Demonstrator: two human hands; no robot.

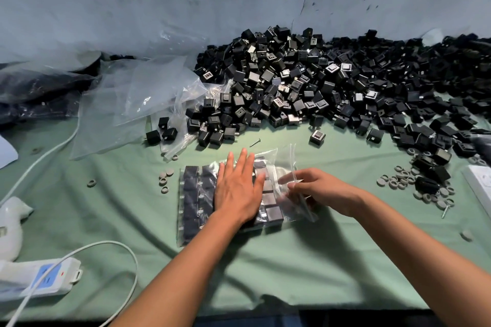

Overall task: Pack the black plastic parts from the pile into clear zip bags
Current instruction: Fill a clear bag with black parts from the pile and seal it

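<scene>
My left hand (pixel 239 188) lies flat, fingers straight, pinning the filled zip bag (pixel 191 194); my right hand (pixel 318 191) pinches its mouth — to seal, I judge.

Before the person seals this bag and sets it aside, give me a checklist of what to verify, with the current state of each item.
1. Parts lie flat in rows inside the filled zip bag: ok.
2. Left hand presses flat on the bag to hold it still: ok.
3. Right hand pinches the bag's open end: ok.
4. Zip strip closed along its whole length: cannot tell; the plastic there is crumpled and partly behind the fingers.
5. No black part sits under the zip line: cannot tell.
6. More stock is at hand: ok, the pile and empty clear bags lie beyond.
</scene>
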